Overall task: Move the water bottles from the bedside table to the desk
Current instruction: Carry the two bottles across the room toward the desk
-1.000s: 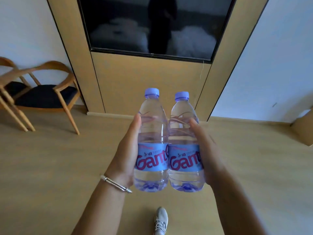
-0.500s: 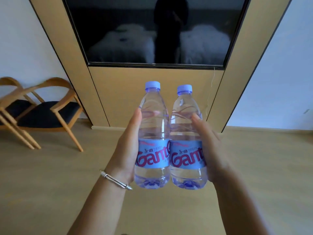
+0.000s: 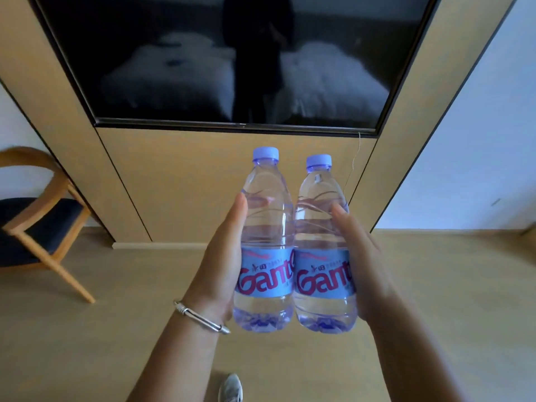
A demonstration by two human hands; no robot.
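Carrying both at once, two water bottles are held upright and touching at centre frame. The left bottle [image 3: 265,245] is gripped by the left hand [image 3: 220,271], the right bottle [image 3: 322,250] by the right hand [image 3: 365,265]; no desk is seen.

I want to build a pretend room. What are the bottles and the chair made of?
Bottles: likely clear, shiny plastic; you see through them, with glossy blue labels.
Chair: looks like smooth light wood, with a dark seat, maybe fabric.
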